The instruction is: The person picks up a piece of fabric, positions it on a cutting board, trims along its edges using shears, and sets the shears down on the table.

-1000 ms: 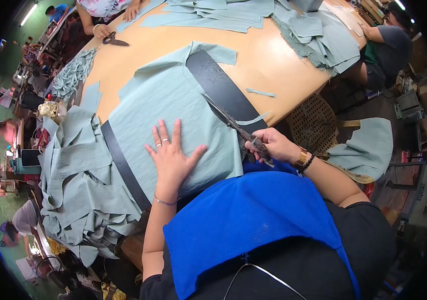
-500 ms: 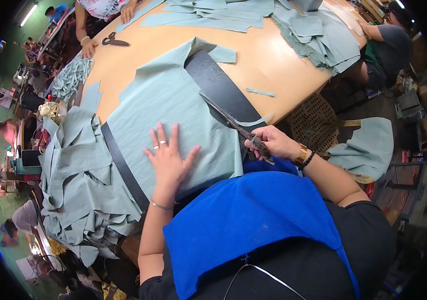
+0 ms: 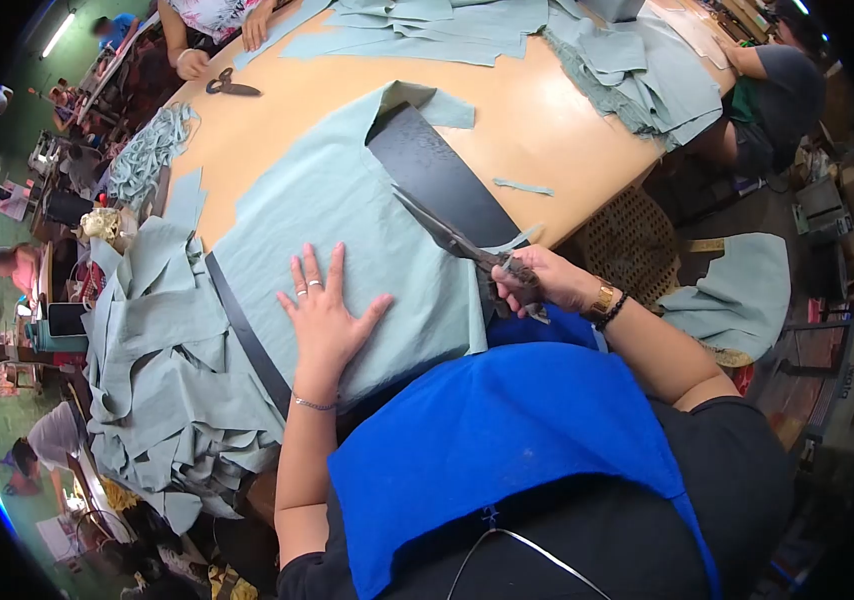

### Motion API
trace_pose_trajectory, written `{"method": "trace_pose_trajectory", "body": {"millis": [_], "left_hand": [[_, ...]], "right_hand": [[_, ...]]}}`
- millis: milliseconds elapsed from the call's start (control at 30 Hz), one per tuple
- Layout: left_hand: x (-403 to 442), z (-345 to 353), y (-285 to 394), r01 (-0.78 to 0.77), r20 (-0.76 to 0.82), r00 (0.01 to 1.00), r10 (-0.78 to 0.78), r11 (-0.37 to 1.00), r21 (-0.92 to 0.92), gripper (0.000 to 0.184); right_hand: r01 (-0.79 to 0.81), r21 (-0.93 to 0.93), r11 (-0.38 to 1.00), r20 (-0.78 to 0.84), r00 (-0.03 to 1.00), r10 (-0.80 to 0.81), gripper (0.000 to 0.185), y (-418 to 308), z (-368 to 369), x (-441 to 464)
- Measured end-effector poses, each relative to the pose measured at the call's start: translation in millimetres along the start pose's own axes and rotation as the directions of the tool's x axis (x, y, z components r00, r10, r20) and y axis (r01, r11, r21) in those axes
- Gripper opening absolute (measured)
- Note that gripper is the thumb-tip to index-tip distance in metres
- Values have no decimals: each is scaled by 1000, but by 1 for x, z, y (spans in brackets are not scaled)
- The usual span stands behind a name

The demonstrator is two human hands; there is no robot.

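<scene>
My left hand (image 3: pixel 327 318) lies flat with spread fingers on a pale green cloth (image 3: pixel 307 210). In my right hand (image 3: pixel 547 280) are dark scissors (image 3: pixel 452 238), their blades pointing up and left along the cloth's right edge. Under the cloth is a dark board (image 3: pixel 447 175), showing at the upper right and along the left side. A thin strip of cloth (image 3: pixel 517 240) sticks out beside the scissors, near my right hand.
The tan table (image 3: pixel 567 150) bears another pair of scissors (image 3: pixel 234 87), cut strips (image 3: pixel 152 150) and cloth stacks (image 3: pixel 637 75). Piled cloth (image 3: pixel 172 350) hangs at the left. A co-worker's hand (image 3: pixel 192 63) rests at the far edge; another person (image 3: pixel 782 100) is at the right.
My left hand has slid slightly left across the cloth. The scissors in my right hand have shifted slightly, their blades further left. The co-worker's hand has moved off the other scissors.
</scene>
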State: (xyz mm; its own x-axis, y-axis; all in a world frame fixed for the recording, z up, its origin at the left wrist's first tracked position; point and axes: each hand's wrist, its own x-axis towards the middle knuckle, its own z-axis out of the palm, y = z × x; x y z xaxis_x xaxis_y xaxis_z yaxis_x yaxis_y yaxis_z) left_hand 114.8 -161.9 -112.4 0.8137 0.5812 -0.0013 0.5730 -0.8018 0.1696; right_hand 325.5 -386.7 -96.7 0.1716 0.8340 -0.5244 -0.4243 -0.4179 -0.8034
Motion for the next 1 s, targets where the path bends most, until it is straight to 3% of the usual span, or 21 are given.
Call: {"method": "trace_pose_trajectory", "body": {"millis": [233, 433, 1000], "left_hand": [[8, 0, -14, -48, -26, 999, 48, 999, -21, 95], [-2, -3, -3, -126, 7, 992, 125, 991, 43, 95], [-10, -2, 4, -82, 5, 997, 82, 997, 4, 97]], "right_hand": [[2, 41, 999, 64, 998, -5, 44, 18, -21, -19], [35, 28, 999, 54, 998, -37, 38, 20, -7, -2], [105, -34, 994, 6, 994, -105, 28, 22, 2, -7]]}}
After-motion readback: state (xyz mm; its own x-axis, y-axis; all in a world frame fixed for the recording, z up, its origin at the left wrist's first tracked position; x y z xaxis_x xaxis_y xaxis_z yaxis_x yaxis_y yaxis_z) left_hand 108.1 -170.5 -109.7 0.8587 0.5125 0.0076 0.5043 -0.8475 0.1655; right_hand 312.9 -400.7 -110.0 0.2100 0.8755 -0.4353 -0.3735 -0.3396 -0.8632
